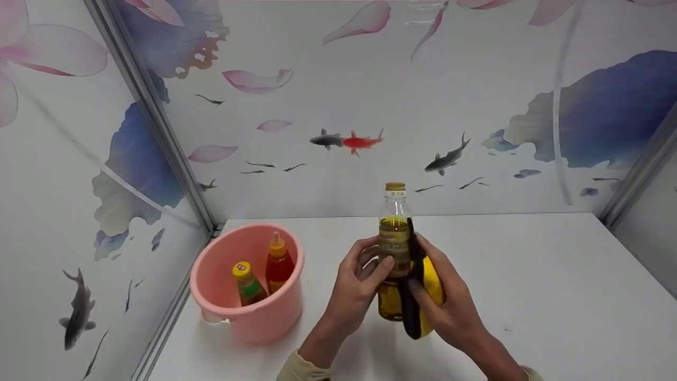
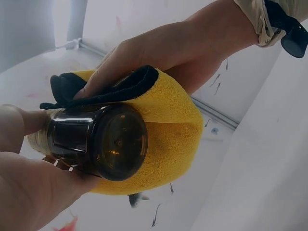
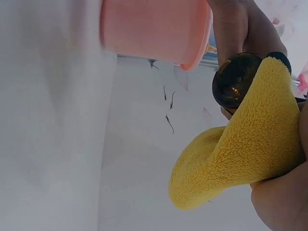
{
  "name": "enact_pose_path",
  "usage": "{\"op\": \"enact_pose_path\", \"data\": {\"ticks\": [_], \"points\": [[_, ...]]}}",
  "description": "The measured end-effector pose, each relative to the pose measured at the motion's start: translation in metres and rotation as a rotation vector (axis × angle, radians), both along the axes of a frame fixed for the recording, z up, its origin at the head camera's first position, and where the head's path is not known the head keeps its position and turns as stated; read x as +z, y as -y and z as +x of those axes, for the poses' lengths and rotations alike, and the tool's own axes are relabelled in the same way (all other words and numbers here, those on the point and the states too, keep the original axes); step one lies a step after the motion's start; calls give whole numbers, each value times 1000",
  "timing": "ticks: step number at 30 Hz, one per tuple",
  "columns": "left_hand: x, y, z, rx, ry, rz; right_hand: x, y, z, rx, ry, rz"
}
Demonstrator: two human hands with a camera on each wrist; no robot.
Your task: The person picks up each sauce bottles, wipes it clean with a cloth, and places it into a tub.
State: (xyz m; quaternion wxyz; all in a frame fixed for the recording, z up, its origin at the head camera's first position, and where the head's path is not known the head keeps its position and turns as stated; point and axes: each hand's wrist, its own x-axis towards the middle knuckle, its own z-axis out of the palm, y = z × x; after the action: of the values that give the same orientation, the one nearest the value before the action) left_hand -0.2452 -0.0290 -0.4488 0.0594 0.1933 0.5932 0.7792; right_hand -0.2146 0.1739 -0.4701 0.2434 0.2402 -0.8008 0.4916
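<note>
Oil bottle (image 1: 394, 248), clear plastic with golden liquid and a tan cap, held upright in front of the body, apparently lifted just clear of the white table (image 1: 555, 275); underside dark and round in both wrist views (image 2: 113, 142) (image 3: 236, 79), so nothing seen supporting it from below. Judged raised so that its whole wall can be reached.

Left hand (image 1: 359, 278) wrapped round the bottle's middle, fingers curled over the label and thumb on the near side: a steadying grip, probably to keep the bottle from turning under rubbing.

Yellow cloth (image 1: 431, 286) with a black edge, pressed flat against the bottle's right flank; fleecy pile plain in the wrist views (image 2: 168, 115) (image 3: 250, 144), a loose corner hanging below. Right hand (image 1: 449, 307) closed on the cloth, fingers spread along its black border and holding it against the bottle, presumably to wipe the surface.

Pink bucket (image 1: 248, 283) standing on the table to the left, near but apart from the hands, rim up. Inside, two bottles upright and side by side: a green-labelled bottle (image 1: 247, 283) with a yellow cap, and a red sauce bottle (image 1: 278, 264) with an orange nozzle.

Booth walls (image 1: 370, 106) printed with fish and petals, closing the table on three sides. Pale sleeve cuffs (image 1: 304, 368) at the lower edge of the head view.
</note>
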Motion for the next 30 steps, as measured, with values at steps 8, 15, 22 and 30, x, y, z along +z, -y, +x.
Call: {"op": "enact_pose_path", "data": {"ticks": [8,15,22,30], "points": [[0,-1,1,-12,-24,-69,2,-4,-3,-13,-19,-6],[1,-5,4,-28,-79,-149,3,-7,-5,-24,-50,-32],[-3,-9,5,-23,-39,-177,4,-7,-3,-8,-18,9],[-3,-9,4,-5,-27,-145,6,-6,-2,3,-37,0]]}}
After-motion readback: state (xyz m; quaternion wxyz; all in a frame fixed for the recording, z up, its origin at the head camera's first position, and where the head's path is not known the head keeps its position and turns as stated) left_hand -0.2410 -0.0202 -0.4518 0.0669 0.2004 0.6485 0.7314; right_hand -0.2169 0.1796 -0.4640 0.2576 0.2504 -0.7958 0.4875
